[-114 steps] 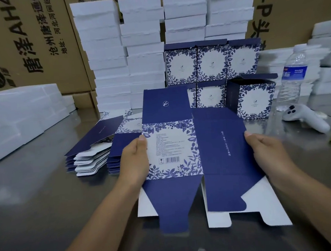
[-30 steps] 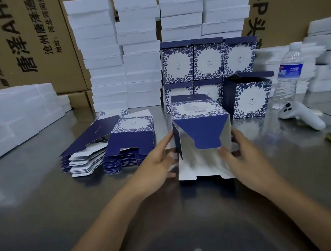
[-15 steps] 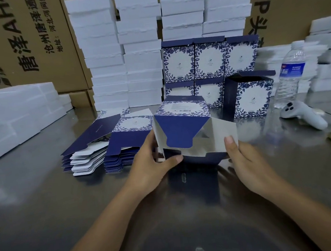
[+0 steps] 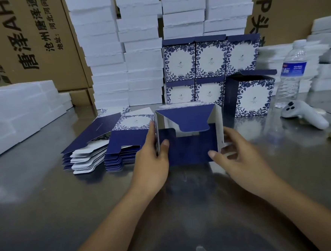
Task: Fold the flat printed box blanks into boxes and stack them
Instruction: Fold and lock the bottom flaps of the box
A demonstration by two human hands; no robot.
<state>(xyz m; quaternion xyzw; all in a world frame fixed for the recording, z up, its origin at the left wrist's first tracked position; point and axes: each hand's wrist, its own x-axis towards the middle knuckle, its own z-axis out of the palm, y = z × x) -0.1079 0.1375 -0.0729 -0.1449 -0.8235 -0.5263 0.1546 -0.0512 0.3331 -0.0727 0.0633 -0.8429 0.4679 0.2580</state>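
A half-formed blue and white printed box point(image 4: 189, 141) lies on its side on the steel table point(image 4: 48, 202), its end flaps facing me. My left hand point(image 4: 153, 157) grips its left wall with the thumb over the edge. My right hand point(image 4: 235, 155) holds its right wall, thumb against the lower blue flap. Two piles of flat box blanks point(image 4: 107, 147) lie just to the left. Folded boxes point(image 4: 209, 67) stand stacked in two rows behind, and one open-topped box point(image 4: 252, 97) stands at their right.
Tall stacks of white foam trays point(image 4: 139, 48) and printed cardboard cartons point(image 4: 27, 41) line the back. More foam point(image 4: 17, 116) sits at the left. A water bottle point(image 4: 292, 75) and a white handheld controller point(image 4: 305, 115) are on the right.
The flat blank was opened into a tube and laid on its side. In the last half second the white side flaps swung in and the blue flaps came over the end.
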